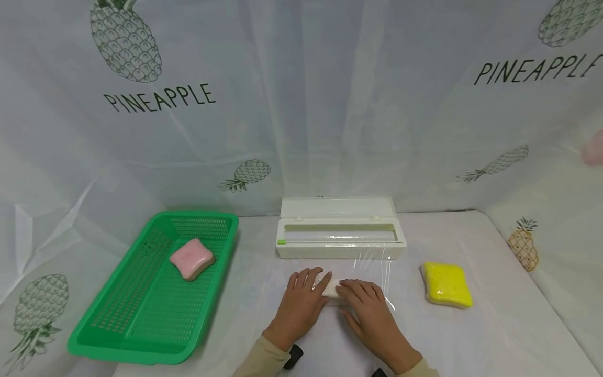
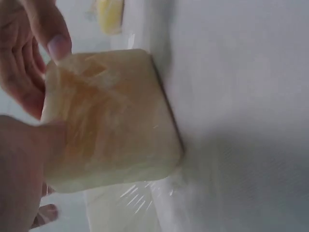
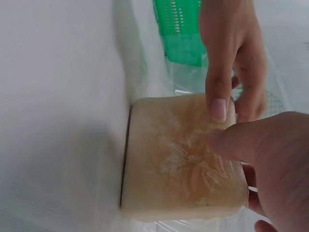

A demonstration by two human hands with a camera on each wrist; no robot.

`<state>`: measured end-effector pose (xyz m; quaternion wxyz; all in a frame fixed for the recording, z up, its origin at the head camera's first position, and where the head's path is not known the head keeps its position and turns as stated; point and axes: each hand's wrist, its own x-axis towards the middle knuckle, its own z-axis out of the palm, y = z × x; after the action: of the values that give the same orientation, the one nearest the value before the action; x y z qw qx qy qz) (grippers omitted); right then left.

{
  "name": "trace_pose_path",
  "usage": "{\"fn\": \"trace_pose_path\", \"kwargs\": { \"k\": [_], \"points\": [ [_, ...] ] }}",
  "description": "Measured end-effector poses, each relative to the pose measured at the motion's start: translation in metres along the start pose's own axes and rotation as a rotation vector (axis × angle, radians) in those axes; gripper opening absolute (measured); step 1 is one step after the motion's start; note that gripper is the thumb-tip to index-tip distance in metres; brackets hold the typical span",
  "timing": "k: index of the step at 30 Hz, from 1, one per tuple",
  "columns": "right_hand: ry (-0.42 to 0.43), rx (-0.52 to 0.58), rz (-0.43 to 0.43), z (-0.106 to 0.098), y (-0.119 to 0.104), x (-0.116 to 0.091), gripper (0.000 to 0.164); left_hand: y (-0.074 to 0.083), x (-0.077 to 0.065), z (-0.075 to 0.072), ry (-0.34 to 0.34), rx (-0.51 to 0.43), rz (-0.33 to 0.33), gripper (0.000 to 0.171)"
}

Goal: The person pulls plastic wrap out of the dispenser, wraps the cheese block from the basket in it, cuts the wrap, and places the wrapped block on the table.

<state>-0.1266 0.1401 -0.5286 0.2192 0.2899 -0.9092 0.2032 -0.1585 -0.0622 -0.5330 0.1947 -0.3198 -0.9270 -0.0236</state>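
Observation:
A cream-coloured, squarish soap bar stands on its edge on the white table, between both hands. Clear cling film covers its face in creases, seen on the soap bar in the right wrist view. My left hand pinches one side, thumb on the near face and fingers over the top. From the other side my right hand grips it likewise, its thumb pressing the wrapped face. A sheet of cling film runs from the soap to the white film dispenser, whose lid is raised. The soap's far side is hidden.
At left stands a green plastic basket with a pink soap bar inside. A yellow soap bar lies on the table to the right. Behind the dispenser hangs a white pineapple-print curtain.

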Motion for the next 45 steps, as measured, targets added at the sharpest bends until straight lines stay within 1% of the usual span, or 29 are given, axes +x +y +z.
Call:
{"fn": "trace_pose_path", "kwargs": {
  "k": [4,9,14,19,21,23,26,30,35,39,45],
  "points": [
    [-0.022,-0.044,0.014,0.004,0.004,0.003,0.063,0.005,0.002,-0.001,0.003,0.068,0.006,0.064],
    [-0.028,-0.05,0.034,0.01,0.009,0.007,0.066,0.008,0.0,0.008,-0.02,0.123,0.005,0.073],
    [-0.026,-0.062,0.039,0.016,0.014,0.012,0.07,0.007,0.003,0.018,-0.045,0.177,-0.016,0.078],
    [-0.054,-0.075,0.048,0.021,0.019,0.019,0.079,0.004,0.009,0.022,-0.056,0.229,-0.037,0.079],
    [-0.074,-0.084,0.058,0.023,0.02,0.021,0.083,0.003,0.011,0.022,-0.052,0.218,-0.048,0.079],
    [-0.091,-0.099,0.067,0.026,0.021,0.023,0.082,0.003,0.014,0.023,-0.047,0.203,-0.058,0.077],
    [-0.097,-0.126,0.07,0.031,0.023,0.026,0.078,0.004,0.016,0.024,-0.048,0.178,-0.073,0.075],
    [-0.078,-0.167,0.073,0.036,0.024,0.027,0.068,0.003,0.018,0.026,-0.061,0.145,-0.087,0.078],
    [-0.085,-0.222,0.073,0.039,0.025,0.029,0.066,0.003,0.019,0.029,-0.075,0.113,-0.106,0.079],
    [-0.092,-0.222,0.079,0.038,0.029,0.031,0.067,0.001,0.019,0.032,-0.065,0.082,-0.111,0.078],
    [-0.076,-0.186,0.067,0.039,0.034,0.031,0.079,-0.003,0.018,0.038,-0.044,0.007,-0.117,0.076]
  ]
}}
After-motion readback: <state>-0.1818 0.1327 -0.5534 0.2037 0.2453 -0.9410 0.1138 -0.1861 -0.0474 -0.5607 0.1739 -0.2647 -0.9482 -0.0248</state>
